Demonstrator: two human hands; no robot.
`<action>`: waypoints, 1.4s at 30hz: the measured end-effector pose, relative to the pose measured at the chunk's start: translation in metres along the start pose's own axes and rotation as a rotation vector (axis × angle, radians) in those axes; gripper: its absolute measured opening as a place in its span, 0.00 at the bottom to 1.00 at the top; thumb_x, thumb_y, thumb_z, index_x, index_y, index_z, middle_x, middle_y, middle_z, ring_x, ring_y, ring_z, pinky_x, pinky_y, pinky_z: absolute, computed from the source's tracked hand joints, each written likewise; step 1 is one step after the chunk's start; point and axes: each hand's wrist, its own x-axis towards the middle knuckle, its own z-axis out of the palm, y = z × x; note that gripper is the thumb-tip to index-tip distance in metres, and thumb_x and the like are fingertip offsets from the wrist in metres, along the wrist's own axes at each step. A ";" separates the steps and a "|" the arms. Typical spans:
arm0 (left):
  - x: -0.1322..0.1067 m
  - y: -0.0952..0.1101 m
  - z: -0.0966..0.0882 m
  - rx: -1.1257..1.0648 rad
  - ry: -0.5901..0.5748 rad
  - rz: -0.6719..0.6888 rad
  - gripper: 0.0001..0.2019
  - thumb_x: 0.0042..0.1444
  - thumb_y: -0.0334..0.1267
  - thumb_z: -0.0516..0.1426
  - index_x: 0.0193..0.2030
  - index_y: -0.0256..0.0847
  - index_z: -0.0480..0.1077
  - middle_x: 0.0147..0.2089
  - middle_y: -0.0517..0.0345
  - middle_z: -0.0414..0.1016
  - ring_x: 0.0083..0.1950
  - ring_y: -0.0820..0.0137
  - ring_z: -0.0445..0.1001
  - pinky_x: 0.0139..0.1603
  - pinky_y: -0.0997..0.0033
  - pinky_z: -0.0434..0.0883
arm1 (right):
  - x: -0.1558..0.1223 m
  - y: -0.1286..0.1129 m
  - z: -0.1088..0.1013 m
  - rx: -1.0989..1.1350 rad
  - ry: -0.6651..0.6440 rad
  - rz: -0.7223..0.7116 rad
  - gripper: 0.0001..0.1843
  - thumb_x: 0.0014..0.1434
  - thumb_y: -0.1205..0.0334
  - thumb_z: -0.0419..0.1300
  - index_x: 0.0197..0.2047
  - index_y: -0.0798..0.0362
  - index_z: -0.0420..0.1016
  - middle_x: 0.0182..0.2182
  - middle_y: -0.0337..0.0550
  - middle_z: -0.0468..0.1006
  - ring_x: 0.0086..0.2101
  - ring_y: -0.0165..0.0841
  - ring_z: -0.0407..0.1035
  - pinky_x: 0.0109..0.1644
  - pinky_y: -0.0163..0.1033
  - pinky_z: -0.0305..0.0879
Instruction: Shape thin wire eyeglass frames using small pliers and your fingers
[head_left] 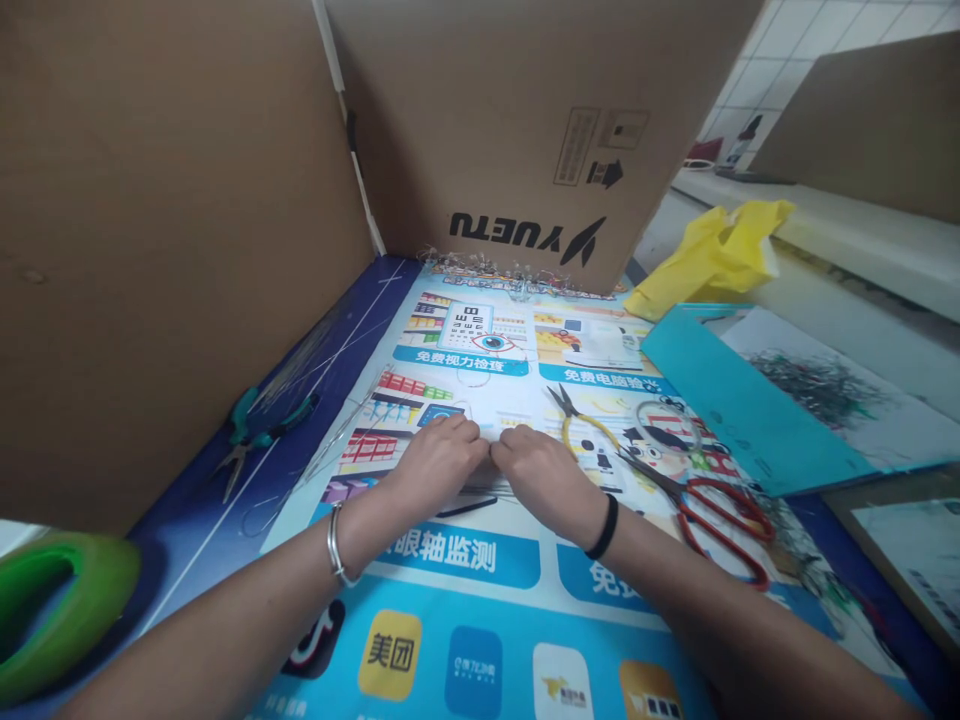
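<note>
Near the middle of the printed sheet (480, 640), my left hand (442, 455) and my right hand (536, 470) meet knuckle to knuckle, both with fingers curled in. Whatever they pinch is hidden or too thin to make out. Just beyond them a fine wire-like loop (474, 378) shows faintly. To the right of my right hand lie yellow-handled pliers (589, 425), with red-handled scissors (720, 515) closer to me. Under my wrists, a dark thin stick-like thing (469, 507) is partly covered.
Cardboard panels (517, 120) stand at the back and left. Teal-handled pliers (251, 430) and green tape (82, 600) lie on the left, beside loose wires (300, 360). On the right are a blue folder (750, 420) with a pile of wire clippings (817, 385) and a yellow bag (705, 255).
</note>
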 end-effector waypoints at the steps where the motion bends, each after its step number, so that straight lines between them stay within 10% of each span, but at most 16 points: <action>1: 0.000 0.000 -0.001 -0.003 -0.005 0.008 0.06 0.58 0.32 0.53 0.32 0.37 0.69 0.33 0.54 0.70 0.40 0.64 0.66 0.39 0.65 0.64 | 0.000 -0.001 0.001 0.006 0.004 -0.001 0.07 0.59 0.70 0.52 0.32 0.55 0.69 0.31 0.45 0.71 0.34 0.35 0.64 0.34 0.38 0.55; 17: -0.002 -0.003 0.006 -0.085 0.042 -0.054 0.10 0.56 0.26 0.52 0.42 0.39 0.70 0.36 0.54 0.71 0.41 0.65 0.69 0.40 0.66 0.68 | 0.061 0.077 -0.003 -0.044 0.012 0.262 0.16 0.56 0.77 0.47 0.42 0.60 0.72 0.40 0.53 0.74 0.43 0.36 0.63 0.46 0.37 0.57; 27: -0.001 -0.005 0.002 -0.010 0.001 -0.060 0.03 0.55 0.27 0.53 0.34 0.36 0.67 0.35 0.53 0.69 0.40 0.64 0.68 0.40 0.65 0.68 | 0.011 0.006 -0.013 0.104 -0.013 0.040 0.10 0.60 0.70 0.48 0.37 0.54 0.71 0.31 0.43 0.74 0.33 0.32 0.66 0.35 0.35 0.56; 42: -0.002 0.004 0.006 0.079 0.027 0.010 0.03 0.54 0.27 0.53 0.34 0.36 0.67 0.33 0.53 0.69 0.37 0.63 0.68 0.34 0.64 0.68 | 0.005 -0.001 -0.001 0.077 0.053 0.094 0.07 0.60 0.69 0.52 0.33 0.53 0.70 0.31 0.44 0.71 0.35 0.36 0.62 0.35 0.38 0.56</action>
